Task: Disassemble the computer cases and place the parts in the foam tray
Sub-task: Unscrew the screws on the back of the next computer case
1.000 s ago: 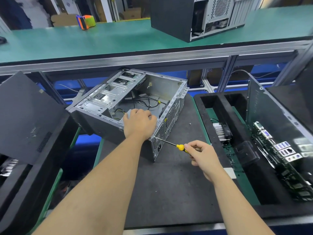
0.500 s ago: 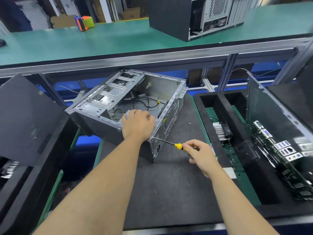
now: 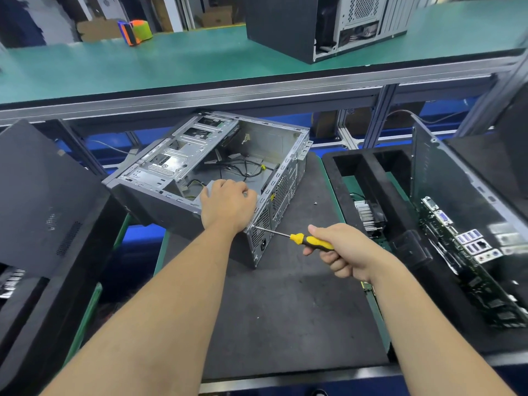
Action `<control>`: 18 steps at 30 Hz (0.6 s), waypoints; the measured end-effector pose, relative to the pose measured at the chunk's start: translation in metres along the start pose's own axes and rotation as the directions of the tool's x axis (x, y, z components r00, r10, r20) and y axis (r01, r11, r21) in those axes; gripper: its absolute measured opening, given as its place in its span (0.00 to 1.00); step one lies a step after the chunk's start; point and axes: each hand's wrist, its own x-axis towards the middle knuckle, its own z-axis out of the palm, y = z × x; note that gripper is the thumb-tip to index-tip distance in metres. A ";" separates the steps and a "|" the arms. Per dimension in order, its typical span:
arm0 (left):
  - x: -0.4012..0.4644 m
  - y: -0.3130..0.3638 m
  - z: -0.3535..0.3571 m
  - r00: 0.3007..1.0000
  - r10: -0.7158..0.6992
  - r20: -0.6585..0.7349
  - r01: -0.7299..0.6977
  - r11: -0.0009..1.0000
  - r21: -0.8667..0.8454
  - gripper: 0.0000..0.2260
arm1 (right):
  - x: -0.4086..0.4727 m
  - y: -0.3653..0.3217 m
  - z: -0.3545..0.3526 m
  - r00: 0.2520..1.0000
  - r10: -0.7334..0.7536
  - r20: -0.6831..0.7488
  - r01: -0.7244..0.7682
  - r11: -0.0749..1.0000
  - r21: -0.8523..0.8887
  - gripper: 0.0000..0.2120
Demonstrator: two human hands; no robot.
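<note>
The open computer case (image 3: 217,178) lies on its side on the dark mat (image 3: 285,310), its far end tucked under the edge of the green shelf (image 3: 171,67), its near corner well back from the mat's front edge. Bare mat lies open in front of the case and to its right, up to the wall of the foam tray (image 3: 371,178).

The left hand (image 3: 228,207) curls over the case's near top rim, gripping it. The right hand (image 3: 343,252) grips the yellow-handled screwdriver (image 3: 308,241), whose tip touches the rear panel at the near corner. Half a second ago more of the handle was hidden in the fist; the tip stays at the same corner.

A small screw (image 3: 315,203) lies loose on the mat right of the case. In the tray sit a heatsink (image 3: 367,217) and a circuit board (image 3: 468,252), beside an upright black panel (image 3: 445,195). Another black panel (image 3: 40,195) crowds the left side. A second case (image 3: 314,24) stands on the shelf.
</note>
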 end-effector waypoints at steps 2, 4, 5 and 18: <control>0.000 0.000 0.001 1.000 -0.002 0.016 0.002 1.000 0.009 0.12 | -0.001 -0.004 0.006 0.996 0.000 -0.094 -0.004 0.999 -0.048 0.25; 0.001 0.001 0.002 1.000 0.006 0.018 -0.006 1.000 0.019 0.13 | -0.002 -0.003 0.013 0.956 -0.134 -0.260 0.070 0.968 -0.241 0.25; 0.001 0.001 0.002 1.000 0.010 0.018 -0.010 1.000 0.027 0.13 | -0.003 -0.002 0.017 0.921 -0.222 -0.319 0.099 0.928 -0.359 0.26; 0.002 0.002 0.002 1.000 0.013 0.023 -0.014 0.999 0.040 0.15 | -0.014 0.020 0.035 0.519 -0.824 -0.228 0.320 0.434 -0.842 0.18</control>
